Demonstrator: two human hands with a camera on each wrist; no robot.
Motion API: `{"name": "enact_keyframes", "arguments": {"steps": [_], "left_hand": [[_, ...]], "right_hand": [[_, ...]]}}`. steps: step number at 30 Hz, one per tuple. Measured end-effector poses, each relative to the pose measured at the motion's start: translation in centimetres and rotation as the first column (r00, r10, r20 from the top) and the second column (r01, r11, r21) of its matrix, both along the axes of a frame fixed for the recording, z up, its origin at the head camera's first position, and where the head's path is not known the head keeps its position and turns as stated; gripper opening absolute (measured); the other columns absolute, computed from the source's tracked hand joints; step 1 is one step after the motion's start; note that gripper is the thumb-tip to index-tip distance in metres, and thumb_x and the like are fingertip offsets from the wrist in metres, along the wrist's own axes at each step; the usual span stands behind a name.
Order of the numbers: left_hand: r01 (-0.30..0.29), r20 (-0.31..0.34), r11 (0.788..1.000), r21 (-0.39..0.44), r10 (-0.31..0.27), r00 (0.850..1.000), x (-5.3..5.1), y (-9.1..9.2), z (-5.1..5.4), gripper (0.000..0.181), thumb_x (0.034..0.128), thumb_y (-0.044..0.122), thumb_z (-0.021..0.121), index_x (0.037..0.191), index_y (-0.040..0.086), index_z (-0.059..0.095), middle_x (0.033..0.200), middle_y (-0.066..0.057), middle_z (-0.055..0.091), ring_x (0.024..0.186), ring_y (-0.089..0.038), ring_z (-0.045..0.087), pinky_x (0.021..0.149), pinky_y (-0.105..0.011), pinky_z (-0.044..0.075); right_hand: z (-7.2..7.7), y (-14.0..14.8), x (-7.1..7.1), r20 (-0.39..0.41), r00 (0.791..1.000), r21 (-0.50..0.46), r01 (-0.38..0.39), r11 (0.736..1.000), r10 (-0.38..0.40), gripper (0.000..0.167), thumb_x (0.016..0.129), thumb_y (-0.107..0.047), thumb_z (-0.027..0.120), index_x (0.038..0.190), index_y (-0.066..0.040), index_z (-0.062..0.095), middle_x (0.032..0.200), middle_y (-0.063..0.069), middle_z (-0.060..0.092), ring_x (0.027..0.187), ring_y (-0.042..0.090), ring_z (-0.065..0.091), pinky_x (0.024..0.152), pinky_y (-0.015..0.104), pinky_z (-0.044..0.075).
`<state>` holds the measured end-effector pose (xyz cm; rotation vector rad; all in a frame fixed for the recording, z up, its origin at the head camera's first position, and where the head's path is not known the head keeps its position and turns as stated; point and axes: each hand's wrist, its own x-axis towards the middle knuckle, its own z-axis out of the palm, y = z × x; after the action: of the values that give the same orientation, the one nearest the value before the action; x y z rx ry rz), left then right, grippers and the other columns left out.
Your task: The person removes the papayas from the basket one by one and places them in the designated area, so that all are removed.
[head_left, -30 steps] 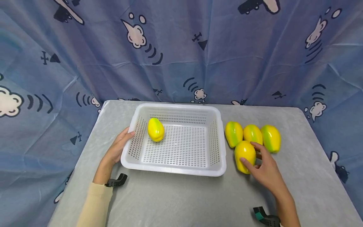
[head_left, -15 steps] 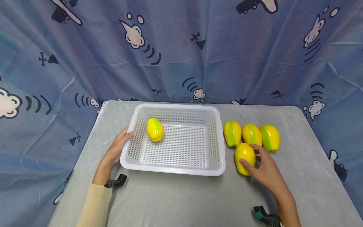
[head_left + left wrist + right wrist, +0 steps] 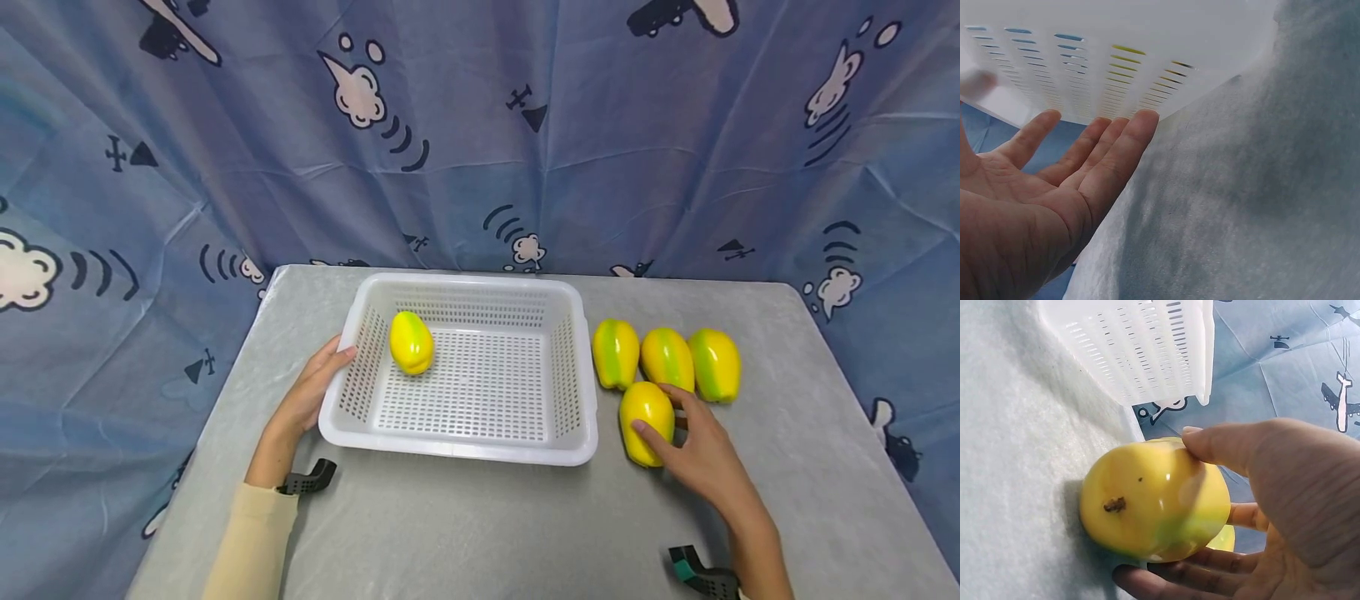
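Observation:
A white perforated plastic basket (image 3: 457, 453) stands on the table with one yellow-green papaya (image 3: 412, 343) inside, at its left. My left hand (image 3: 313, 385) holds the basket's left side, the thumb over the rim. In the left wrist view its fingers (image 3: 1113, 165) touch the slotted outer wall. To the right of the basket my right hand (image 3: 701, 446) grips another papaya (image 3: 645, 423) between thumb and fingers. The right wrist view shows this papaya (image 3: 1147, 500) with its brown stem end facing the camera, low at the table.
Behind the gripped papaya lie three more, a left one (image 3: 616, 354), a middle one (image 3: 667, 358) and a right one (image 3: 716, 365). The grey-covered table (image 3: 480, 525) ends at a blue patterned curtain (image 3: 465, 133) at the back.
My right hand and its papaya have shifted slightly toward the front edge, so a little more of the middle papaya behind shows. The left hand and the basket have stayed put.

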<state>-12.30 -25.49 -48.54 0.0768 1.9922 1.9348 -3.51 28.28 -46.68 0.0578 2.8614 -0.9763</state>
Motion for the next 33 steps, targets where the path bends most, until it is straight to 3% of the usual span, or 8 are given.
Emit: {"name": "enact_keyframes", "arguments": {"steps": [8,19,33], "left_hand": [[0.001,-0.001,1.0,0.013,-0.001,1.0,0.1,0.0,0.0,0.069,0.1143,0.042,0.041,0.172,0.016,0.013,0.166,-0.032,0.034,0.142,-0.052,0.048,0.102,-0.05,0.059],[-0.006,-0.008,1.0,0.007,0.006,1.0,0.0,0.2,0.1,0.068,0.1141,0.041,0.041,0.172,0.016,0.014,0.166,-0.032,0.034,0.142,-0.055,0.048,0.104,-0.057,0.058],[-0.005,-0.004,1.0,0.007,0.006,1.0,0.0,0.0,0.0,0.068,0.1141,0.041,0.041,0.172,0.017,0.014,0.167,-0.032,0.033,0.143,-0.057,0.046,0.105,-0.06,0.057]], "right_hand": [[0.7,0.1,0.0,0.033,0.999,-0.023,-0.009,1.0,0.01,0.084,0.104,-0.048,0.066,0.161,0.004,0.033,0.151,0.037,0.048,0.122,0.058,0.061,0.097,0.071,0.053],[1.9,0.2,0.2,0.115,0.993,0.029,0.024,0.999,-0.027,0.088,0.104,-0.059,0.06,0.162,0.002,0.033,0.155,0.037,0.045,0.127,0.058,0.059,0.096,0.069,0.055],[3.9,-0.6,0.2,0.043,0.999,0.069,0.003,0.998,-0.006,0.078,0.104,-0.052,0.063,0.158,0.001,0.041,0.153,0.035,0.048,0.128,0.054,0.058,0.094,0.069,0.057]]}}
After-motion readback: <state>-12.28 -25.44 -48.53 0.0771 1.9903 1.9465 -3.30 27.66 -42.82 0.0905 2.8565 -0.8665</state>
